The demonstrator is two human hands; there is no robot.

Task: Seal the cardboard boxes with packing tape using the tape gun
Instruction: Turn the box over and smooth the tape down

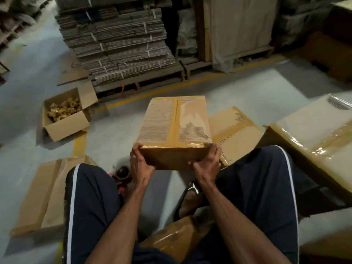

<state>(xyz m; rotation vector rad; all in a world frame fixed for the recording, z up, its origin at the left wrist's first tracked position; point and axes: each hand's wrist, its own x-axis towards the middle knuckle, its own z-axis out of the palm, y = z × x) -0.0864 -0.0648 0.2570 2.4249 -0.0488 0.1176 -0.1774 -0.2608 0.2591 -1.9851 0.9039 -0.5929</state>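
The cardboard box (174, 121) is held up in front of the seated person's knees, its taped top facing the camera and one strip of tape running down the middle seam. The left hand (140, 164) grips its near left corner and the right hand (207, 162) its near right corner, fingers curled round the bottom edge. The box's underside and far end are hidden. Below the left hand, a dark round object with red parts (122, 177) lies on the floor (118, 138), half covered by the wrist; it may be the tape gun, but it is too blurred to tell. Just right of the box lies a taped box (236, 130), and further right a larger taped carton (312, 134), cut off by the edge. To the far left stands an open carton (66, 115) with brownish contents; bare floor lies between. Flattened cardboard (43, 195) lies near left. Behind, a pallet stack of flat cartons (118, 44).
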